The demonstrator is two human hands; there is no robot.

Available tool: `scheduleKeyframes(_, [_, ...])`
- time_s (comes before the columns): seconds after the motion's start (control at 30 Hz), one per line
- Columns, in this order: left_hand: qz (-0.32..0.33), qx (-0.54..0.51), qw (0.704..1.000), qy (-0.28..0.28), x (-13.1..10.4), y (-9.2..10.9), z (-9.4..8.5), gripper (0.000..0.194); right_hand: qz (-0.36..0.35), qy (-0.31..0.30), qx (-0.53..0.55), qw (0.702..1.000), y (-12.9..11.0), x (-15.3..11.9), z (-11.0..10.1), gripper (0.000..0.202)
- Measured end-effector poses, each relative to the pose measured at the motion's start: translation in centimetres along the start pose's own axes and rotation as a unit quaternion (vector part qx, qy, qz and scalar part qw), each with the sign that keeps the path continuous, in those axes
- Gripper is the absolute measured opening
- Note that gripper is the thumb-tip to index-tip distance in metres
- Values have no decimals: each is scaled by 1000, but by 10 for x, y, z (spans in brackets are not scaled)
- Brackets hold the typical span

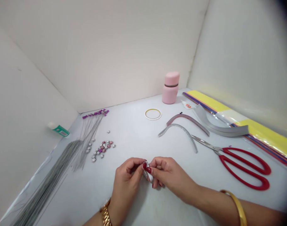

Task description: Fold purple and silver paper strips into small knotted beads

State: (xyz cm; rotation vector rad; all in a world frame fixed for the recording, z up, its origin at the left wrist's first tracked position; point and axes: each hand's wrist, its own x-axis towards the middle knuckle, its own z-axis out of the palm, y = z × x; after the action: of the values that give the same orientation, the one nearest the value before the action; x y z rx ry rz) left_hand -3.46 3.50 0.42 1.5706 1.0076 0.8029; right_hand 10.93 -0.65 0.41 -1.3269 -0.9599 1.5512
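My left hand (pixel 130 174) and my right hand (pixel 168 175) meet over the near middle of the table, thumbs and fingertips pinched together. Between them they hold a small silvery-white paper strip (pixel 150 178), whose lower end hangs down by my right fingers. The fingertips cover most of it, so its folds cannot be made out. To the left of my hands lies a loose pile of small folded paper stars (pixel 103 149), in silver, pink and purple. Right of my hands lie a curved grey bundle of paper strips (pixel 184 131) and a pinkish one (pixel 188 118).
Red-handled scissors (pixel 243 166) lie at the right. Grey wires (pixel 54 175) and purple-tipped stems (pixel 93 125) spread at the left. Farther back are a tape roll (pixel 153 118), a pink flask (pixel 170 89), a glue tube (pixel 187 105), wide grey strips (pixel 218 127) and yellow packaged sheets (pixel 263 128).
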Motion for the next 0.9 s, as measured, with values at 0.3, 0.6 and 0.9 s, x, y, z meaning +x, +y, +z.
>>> scheduleKeyframes(0.3, [176,163,970,-34,-3,-2,-7,24,-30,-5,40,999,-3,1,-2,31])
scheduleKeyframes(0.6, [24,27,999,-37,5,0,-6,14,-29,-16,28,999,-1,1,-3,31])
scheduleKeyframes(0.9, [-56,-28,997,-51,4,7,-7,14,-31,0,19,999,0,2,-3,32])
